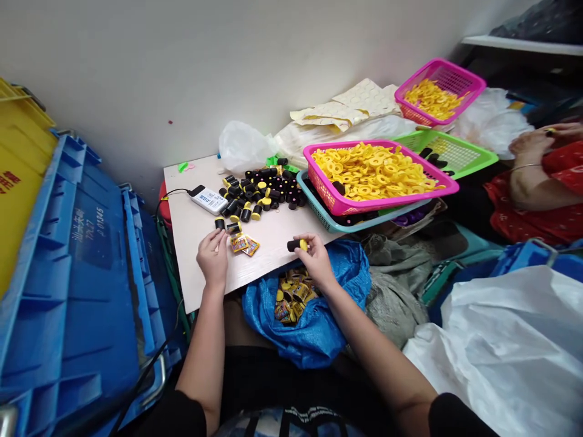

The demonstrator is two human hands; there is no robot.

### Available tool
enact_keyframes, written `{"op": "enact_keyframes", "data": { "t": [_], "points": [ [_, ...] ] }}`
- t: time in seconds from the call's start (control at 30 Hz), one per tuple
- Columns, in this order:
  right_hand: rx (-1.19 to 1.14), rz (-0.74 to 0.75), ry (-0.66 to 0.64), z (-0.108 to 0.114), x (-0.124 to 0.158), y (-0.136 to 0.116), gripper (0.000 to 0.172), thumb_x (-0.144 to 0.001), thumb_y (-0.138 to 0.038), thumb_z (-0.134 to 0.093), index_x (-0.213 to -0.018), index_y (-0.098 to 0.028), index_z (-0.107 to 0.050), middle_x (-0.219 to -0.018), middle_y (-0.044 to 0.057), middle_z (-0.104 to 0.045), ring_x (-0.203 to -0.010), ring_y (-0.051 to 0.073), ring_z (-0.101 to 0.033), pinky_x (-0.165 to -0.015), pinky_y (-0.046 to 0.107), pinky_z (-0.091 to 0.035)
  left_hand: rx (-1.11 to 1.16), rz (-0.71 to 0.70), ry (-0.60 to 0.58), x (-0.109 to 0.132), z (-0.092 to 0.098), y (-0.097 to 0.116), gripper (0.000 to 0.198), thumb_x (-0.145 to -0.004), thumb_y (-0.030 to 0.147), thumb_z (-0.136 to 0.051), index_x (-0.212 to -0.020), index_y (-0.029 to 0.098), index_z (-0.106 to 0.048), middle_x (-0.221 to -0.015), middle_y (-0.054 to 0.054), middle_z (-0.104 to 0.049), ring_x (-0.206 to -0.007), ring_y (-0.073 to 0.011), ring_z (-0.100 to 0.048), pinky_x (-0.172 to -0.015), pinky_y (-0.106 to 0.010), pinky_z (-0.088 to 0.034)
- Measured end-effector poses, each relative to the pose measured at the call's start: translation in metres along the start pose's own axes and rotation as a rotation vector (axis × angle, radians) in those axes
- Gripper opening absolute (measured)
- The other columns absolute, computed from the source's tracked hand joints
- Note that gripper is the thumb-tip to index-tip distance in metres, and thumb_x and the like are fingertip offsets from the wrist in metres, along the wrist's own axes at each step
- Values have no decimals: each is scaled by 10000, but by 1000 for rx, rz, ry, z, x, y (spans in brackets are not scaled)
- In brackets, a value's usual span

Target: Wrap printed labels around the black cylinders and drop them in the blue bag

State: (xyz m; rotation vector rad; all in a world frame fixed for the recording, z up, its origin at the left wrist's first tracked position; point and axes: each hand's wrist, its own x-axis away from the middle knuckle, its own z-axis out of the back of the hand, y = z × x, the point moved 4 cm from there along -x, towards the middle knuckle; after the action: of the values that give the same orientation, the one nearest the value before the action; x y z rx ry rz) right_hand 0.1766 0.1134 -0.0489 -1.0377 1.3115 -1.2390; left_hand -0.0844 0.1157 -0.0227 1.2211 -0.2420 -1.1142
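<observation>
- We found the right hand closed in a pinch on a black cylinder with a yellow end, held roughly sideways near the front edge of the bench.
- We noted the left hand over the bench, its thumb and fingers drawn nearly together; we could not tell whether a small item was pinched between them.
- Just beyond the left fingertips we recorded an upright black-and-yellow piece; contact could not be confirmed.
- Two printed packets lay on the bench between the hands, one overlapping the other.
- Behind them we observed a loose heap of black cylinders, several with yellow ends, some upright and others on their sides.
- A white device with a black cable lay left of the heap.
- Below the bench edge, an open blue bag contained yellow printed pieces.
- To the right, a pink basket full of yellow ring-shaped parts sat over a teal tray, with a green basket behind.
- At far right we saw a co-worker's hand, well apart from the person's own.
</observation>
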Motion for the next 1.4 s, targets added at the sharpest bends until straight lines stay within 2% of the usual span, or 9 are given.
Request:
{"op": "enact_keyframes", "data": {
  "t": [0.13, 0.27, 0.33, 0.57, 0.67, 0.77, 0.87, 1.17, 1.4],
  "points": [
    [-254, -124, -186, -20, 0, -25, 172, -747, -349, -514, -835, -205, -548, -669, -17, -575, -610, 138, -500, -582, 261, -388, 231, 96, -30, 14, 11, 24, 254, -776, 343, -650, -953, 182, -739, -919, -58, -723, -887, -190, -656, -858, -338, -509],
    [-131, -220, -460, -49, 4, -50, 318, -714, -453, -634, -879, -181, -625, -517, -56, -521, -480, 100, -422, -509, 239, -327, 511, 254, -239, 33, 3, 46, 436, -673, 310, -753, -1077, 160, -688, -744, -12, -703, -727, -143, -655, -741, -280, -532],
    [-101, -249, -517, -58, 7, -54, 320, -673, -456, -684, -808, -167, -653, -514, -55, -519, -475, 88, -414, -501, 234, -315, 582, 281, -288, 42, 1, 54, 462, -669, 308, -760, -1095, 156, -667, -681, 5, -684, -679, -125, -647, -702, -256, -532],
    [-80, -242, -459, -54, 16, -44, 383, -666, -512, -698, -568, -173, -548, -487, -47, -480, -483, 86, -390, -489, 228, -300, 702, 375, -445, 54, -5, 61, 466, -565, 285, -831, -996, 172, -692, -796, -38, -726, -733, -157, -674, -666, -264, -543],
    [-207, -204, -446, -41, 18, -52, 334, -761, -520, -579, -719, -188, -584, -601, -12, -540, -555, 122, -462, -534, 249, -374, 674, 388, -423, 54, -3, 59, 272, -606, 318, -807, -818, 159, -741, -793, -65, -739, -664, -146, -654, -571, -236, -516],
    [-443, -151, -344, -24, 18, -69, 262, -743, -432, -582, -901, -227, -543, -847, 27, -618, -755, 174, -566, -675, 302, -473, 657, 388, -397, 55, -1, 59, 250, -630, 328, -795, -819, 169, -765, -774, -64, -745, -564, -113, -605, -510, -224, -489],
    [-480, -143, -320, -14, 19, -80, 320, -708, -353, -671, -967, -247, -517, -976, 35, -648, -876, 187, -601, -808, 342, -492, 689, 410, -432, 59, -3, 62, 261, -611, 329, -809, -819, 175, -773, -754, -60, -743, -491, -95, -569, -451, -220, -470],
    [-437, -123, -312, -9, 22, -77, 391, -696, -439, -750, -972, -243, -556, -1034, 50, -677, -958, 194, -637, -855, 357, -511, 864, 641, -517, 67, -9, 66, 377, -492, 343, -871, -816, 180, -771, -708, -61, -732, -419, -76, -543, -365, -187, -434],
    [-393, -32, -405, -9, 22, -76, 337, -699, -361, -773, -956, -229, -599, -1044, 46, -686, -985, 175, -639, -931, 350, -487, 887, 655, -571, 70, -11, 68, 416, -533, 452, -840, -821, 160, -771, -593, -36, -686, -356, -53, -497, -335, -166, -389]
  ]
}}
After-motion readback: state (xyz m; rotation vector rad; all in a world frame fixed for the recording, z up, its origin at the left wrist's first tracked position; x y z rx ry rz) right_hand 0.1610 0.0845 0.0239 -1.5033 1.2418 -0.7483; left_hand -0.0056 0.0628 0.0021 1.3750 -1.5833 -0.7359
